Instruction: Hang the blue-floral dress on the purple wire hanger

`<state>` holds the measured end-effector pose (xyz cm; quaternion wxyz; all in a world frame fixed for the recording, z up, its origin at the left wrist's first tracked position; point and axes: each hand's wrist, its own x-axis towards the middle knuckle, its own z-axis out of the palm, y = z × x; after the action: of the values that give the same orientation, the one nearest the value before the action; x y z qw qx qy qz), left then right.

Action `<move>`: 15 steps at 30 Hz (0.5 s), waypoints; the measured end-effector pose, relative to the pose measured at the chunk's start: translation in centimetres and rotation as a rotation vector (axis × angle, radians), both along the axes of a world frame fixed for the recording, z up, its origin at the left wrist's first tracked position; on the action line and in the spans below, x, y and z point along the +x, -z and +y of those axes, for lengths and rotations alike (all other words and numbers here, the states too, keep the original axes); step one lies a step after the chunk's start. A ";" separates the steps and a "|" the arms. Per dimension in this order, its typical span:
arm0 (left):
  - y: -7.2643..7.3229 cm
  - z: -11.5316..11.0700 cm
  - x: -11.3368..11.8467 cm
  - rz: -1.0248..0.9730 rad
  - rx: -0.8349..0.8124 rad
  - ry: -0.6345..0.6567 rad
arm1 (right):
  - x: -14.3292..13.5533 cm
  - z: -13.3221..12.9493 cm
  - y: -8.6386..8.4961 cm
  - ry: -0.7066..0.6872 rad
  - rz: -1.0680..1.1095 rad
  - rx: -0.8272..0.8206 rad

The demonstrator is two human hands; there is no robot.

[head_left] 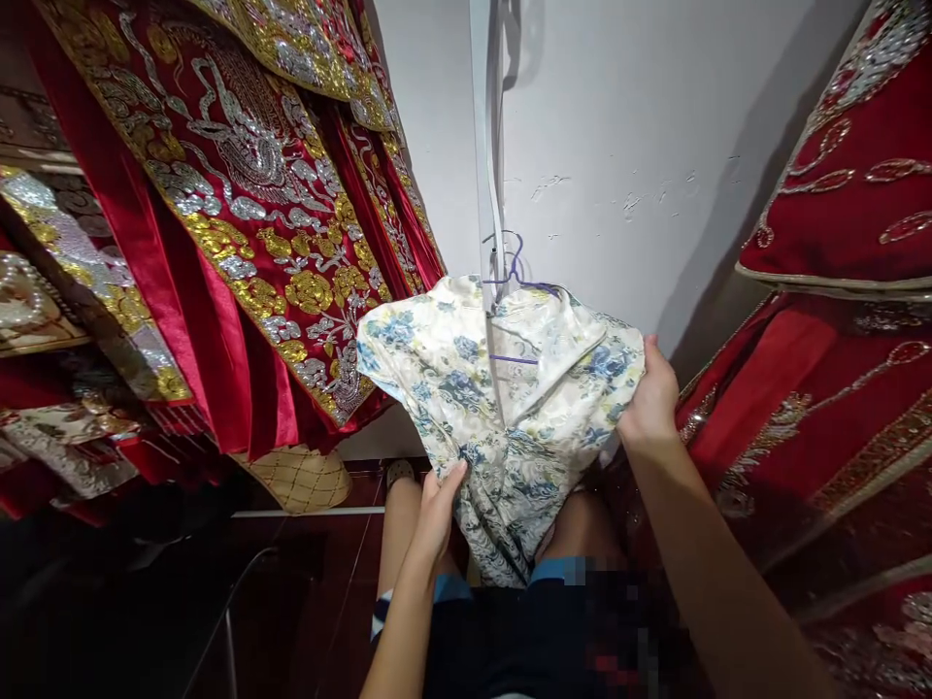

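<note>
While the floral garment (466, 393) hangs on a purple hanger (515, 276) before the pale wall (618, 116), each grip is closed on its fabric: right hand (651, 393) at the sleeve edge, left hand (439, 500) lower, at the side. Embroidered red garment (269, 214) to the left; beaded red garment (837, 228) to the right.

A pale wall (618, 126) stands ahead, its surface scuffed and marked, with a narrow light-coloured strip (481, 116) running down it. Light falls unevenly — a broad shadow (735, 228) darkens the wall's right side — and the dark reddish floor (331, 558) lies much dimmer than the wall.
</note>
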<state>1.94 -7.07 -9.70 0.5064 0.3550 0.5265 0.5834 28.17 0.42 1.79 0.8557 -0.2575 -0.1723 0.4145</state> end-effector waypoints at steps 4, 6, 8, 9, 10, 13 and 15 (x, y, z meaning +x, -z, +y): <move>0.6 -1.0 0.2 -0.026 -0.006 0.014 | -0.8 -0.8 1.3 0.034 -0.069 0.021; 1.5 -1.6 0.0 -0.044 -0.016 0.004 | -0.6 -1.4 2.4 0.158 -0.134 0.004; 2.3 -2.1 -0.4 -0.055 -0.027 -0.007 | -0.2 -2.0 3.9 0.310 -0.258 -0.024; 2.6 -2.3 -0.6 -0.053 -0.018 -0.007 | 0.0 -2.2 4.8 0.375 -0.336 -0.055; 2.8 -2.3 -0.8 -0.044 0.000 -0.005 | 0.2 -2.5 5.7 0.422 -0.406 -0.098; 2.9 -2.3 -1.0 -0.019 0.043 -0.007 | 0.1 -3.9 8.6 0.506 -0.490 -0.225; 3.1 -2.4 -0.7 -0.001 0.025 -0.010 | -0.8 -5.4 10.4 0.550 -0.484 -0.294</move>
<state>1.24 -9.43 -12.78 0.4994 0.3584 0.5204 0.5927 27.40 -4.94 -8.63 0.8235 -0.5040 -0.2324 0.1174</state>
